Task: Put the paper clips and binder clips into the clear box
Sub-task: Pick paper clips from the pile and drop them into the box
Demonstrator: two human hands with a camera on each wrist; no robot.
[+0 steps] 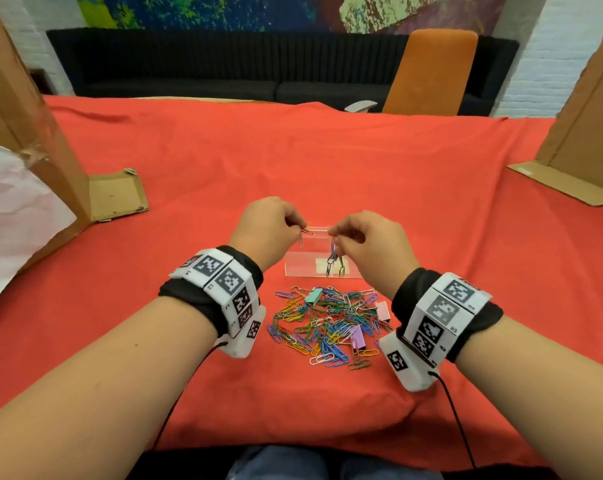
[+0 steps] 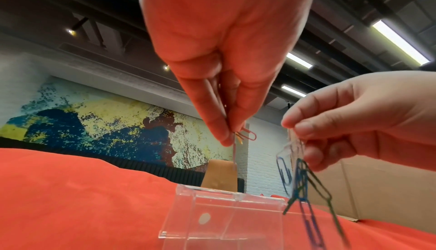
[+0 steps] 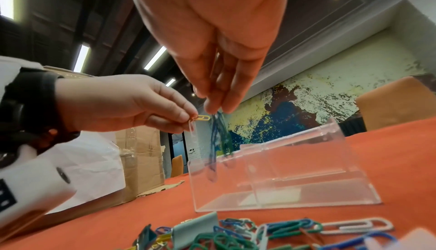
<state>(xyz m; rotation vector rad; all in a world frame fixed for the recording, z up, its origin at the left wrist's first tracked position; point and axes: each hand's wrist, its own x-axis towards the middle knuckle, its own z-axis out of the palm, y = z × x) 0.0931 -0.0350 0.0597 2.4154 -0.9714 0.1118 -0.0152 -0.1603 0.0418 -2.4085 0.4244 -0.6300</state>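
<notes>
A clear box [image 1: 303,252] stands on the red cloth, just beyond a pile of coloured paper clips [image 1: 327,327] mixed with pastel binder clips [image 1: 357,336]. My left hand [image 1: 301,228] hovers over the box's left end and pinches a few paper clips, red, yellow and pale pink [image 2: 245,134]. My right hand [image 1: 334,237] is above the box's right half and pinches a dangling bunch of blue and dark green paper clips [image 2: 304,188]. That bunch [image 3: 219,134] hangs down over the open box [image 3: 306,162].
Cardboard boxes stand at the left [image 1: 33,133] and right [image 1: 584,133] edges of the table, with a loose cardboard flap [image 1: 116,195] on the cloth. An orange chair [image 1: 431,71] and a dark sofa are behind the table.
</notes>
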